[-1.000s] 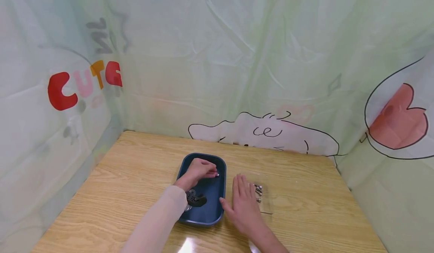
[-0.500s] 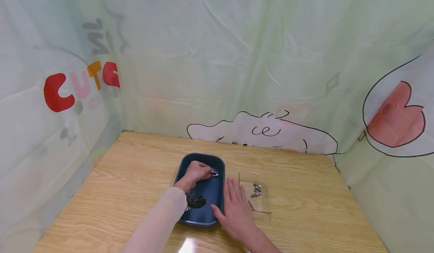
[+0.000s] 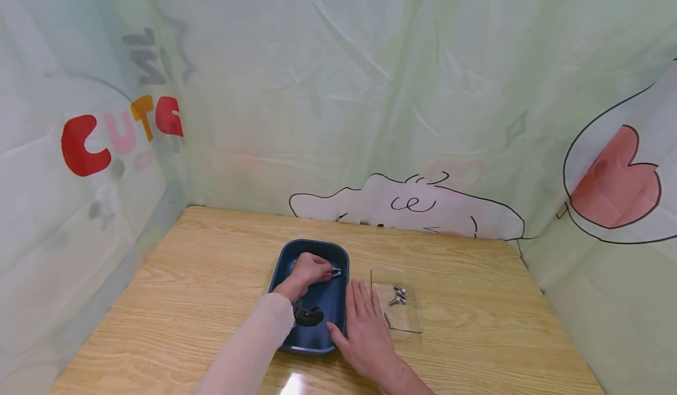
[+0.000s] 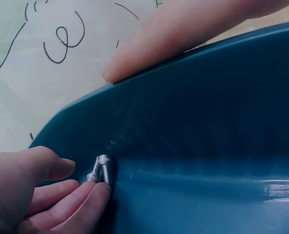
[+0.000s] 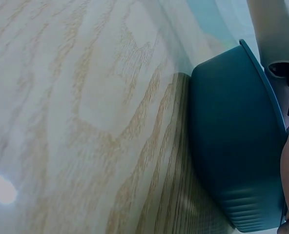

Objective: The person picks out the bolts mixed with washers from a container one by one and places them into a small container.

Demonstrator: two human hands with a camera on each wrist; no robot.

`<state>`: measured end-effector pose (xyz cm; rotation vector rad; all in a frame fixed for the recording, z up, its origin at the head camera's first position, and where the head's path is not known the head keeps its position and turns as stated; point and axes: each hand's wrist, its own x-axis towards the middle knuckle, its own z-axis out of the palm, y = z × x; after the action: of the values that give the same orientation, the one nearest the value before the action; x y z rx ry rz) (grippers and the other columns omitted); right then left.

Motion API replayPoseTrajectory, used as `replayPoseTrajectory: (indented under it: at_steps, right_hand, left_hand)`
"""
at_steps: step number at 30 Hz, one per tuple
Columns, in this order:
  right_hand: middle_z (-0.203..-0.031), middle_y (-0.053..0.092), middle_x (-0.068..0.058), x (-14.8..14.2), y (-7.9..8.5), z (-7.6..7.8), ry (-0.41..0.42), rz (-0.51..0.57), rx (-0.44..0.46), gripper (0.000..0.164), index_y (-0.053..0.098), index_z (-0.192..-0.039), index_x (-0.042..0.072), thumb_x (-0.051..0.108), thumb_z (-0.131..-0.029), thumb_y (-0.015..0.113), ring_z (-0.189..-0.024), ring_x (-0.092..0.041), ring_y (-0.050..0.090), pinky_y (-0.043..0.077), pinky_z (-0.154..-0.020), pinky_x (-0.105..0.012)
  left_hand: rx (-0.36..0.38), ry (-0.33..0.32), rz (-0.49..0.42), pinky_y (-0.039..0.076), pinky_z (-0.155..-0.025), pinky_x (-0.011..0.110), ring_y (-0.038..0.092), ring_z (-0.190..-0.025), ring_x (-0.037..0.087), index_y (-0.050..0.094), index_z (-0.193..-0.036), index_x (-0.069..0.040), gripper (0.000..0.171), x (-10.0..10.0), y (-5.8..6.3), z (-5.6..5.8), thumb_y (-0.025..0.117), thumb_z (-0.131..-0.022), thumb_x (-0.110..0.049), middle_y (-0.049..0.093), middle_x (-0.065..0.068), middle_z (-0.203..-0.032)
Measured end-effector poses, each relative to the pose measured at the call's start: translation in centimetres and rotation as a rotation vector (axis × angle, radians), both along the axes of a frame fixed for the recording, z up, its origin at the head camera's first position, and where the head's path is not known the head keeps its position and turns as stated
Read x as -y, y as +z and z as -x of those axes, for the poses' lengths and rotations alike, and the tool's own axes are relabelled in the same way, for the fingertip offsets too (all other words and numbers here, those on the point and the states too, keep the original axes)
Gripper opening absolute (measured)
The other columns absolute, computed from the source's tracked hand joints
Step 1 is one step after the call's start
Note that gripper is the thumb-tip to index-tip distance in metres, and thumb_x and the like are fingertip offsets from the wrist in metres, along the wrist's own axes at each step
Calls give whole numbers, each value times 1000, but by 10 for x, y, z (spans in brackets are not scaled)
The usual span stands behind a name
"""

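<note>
My left hand (image 3: 309,270) reaches inside the dark blue tray (image 3: 309,346), near its far right corner. Its curled fingertips pinch two small silver screws (image 4: 103,168) close to the tray wall, as the left wrist view shows. Flat beside the tray's right wall lies my right hand (image 3: 367,336), fingers straight along the rim and thumb reaching over it. The left wrist view has one of its fingers (image 4: 154,48) against the rim. A black curved part with small holes (image 3: 308,315) sits in the tray, partly behind the left forearm.
Right of the right hand is a clear, flat plastic container (image 3: 415,301) with several silver screws (image 3: 400,294) and thin dark rods. Everything stands on a wooden table (image 3: 476,301). A pale printed curtain (image 3: 317,119) closes off the back and sides.
The right hand has slid left from over the clear container to the tray's right wall, uncovering screws and a rod. The left hand shifted slightly; two screws now show at its fingertips.
</note>
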<state>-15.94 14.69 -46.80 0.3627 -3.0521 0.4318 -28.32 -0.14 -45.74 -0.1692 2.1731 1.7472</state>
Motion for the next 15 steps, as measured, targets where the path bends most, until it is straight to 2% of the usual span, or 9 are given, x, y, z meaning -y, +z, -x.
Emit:
replayPoseTrajectory:
  at_steps: [5,9,15]
  right_hand:
    - [-165,19,-18,0,1,-1,0,2,5,88,24,-155,0,59,-96,50,-154,-32,13,13,-126,-57]
    - [-164,20,-19,-1,2,-1,9,-4,-2,87,25,-155,-1,59,-96,49,-154,-33,15,14,-126,-58]
    - [-164,20,-19,-1,3,-1,15,-4,5,87,25,-155,-1,58,-96,48,-154,-33,15,14,-125,-58]
  left_hand:
    - [3,-23,-27,61,-88,34,74,-94,26,68,-115,6,24,-2,-1,-1,64,-95,-7,73,18,-104]
    - [7,-49,-84,61,-89,35,74,-96,27,68,-115,9,25,-5,-4,-1,64,-94,-4,73,22,-105]
    - [-5,-70,-86,61,-88,36,75,-95,27,69,-113,9,23,-9,-6,-2,63,-94,-4,74,22,-103]
